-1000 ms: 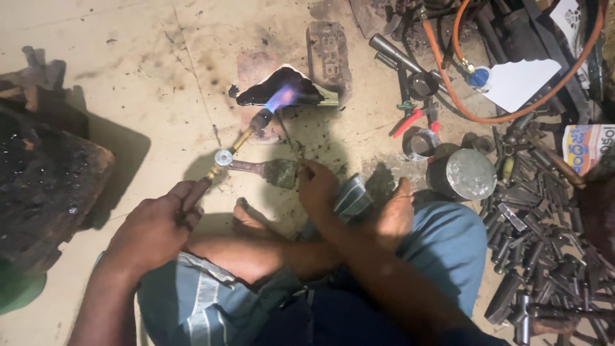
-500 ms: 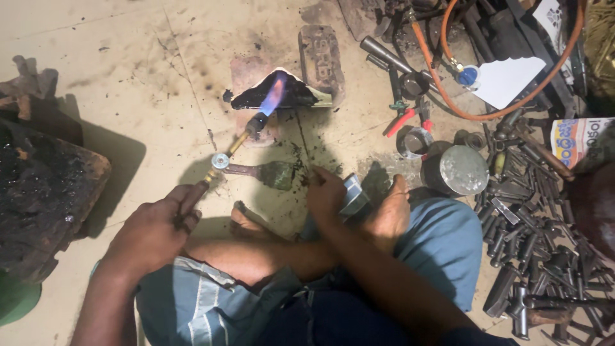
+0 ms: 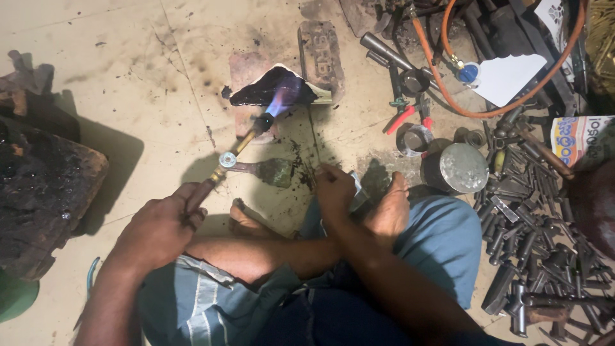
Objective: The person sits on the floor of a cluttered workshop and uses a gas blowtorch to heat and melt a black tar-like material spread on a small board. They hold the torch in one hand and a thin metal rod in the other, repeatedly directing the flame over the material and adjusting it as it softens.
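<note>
Two hands point(image 3: 160, 227), one torch point(image 3: 240, 144), two tins point(image 3: 462, 168).

One head-worn camera looks steeply down, from close above, onto the seated person's lap and the floor point(image 3: 128, 57) ahead.

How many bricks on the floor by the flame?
2. One brick lies just right of the blackened piece under the flame; a second brick lies partly beneath that piece, mostly covered. Clutter at upper right may hide more.
</note>
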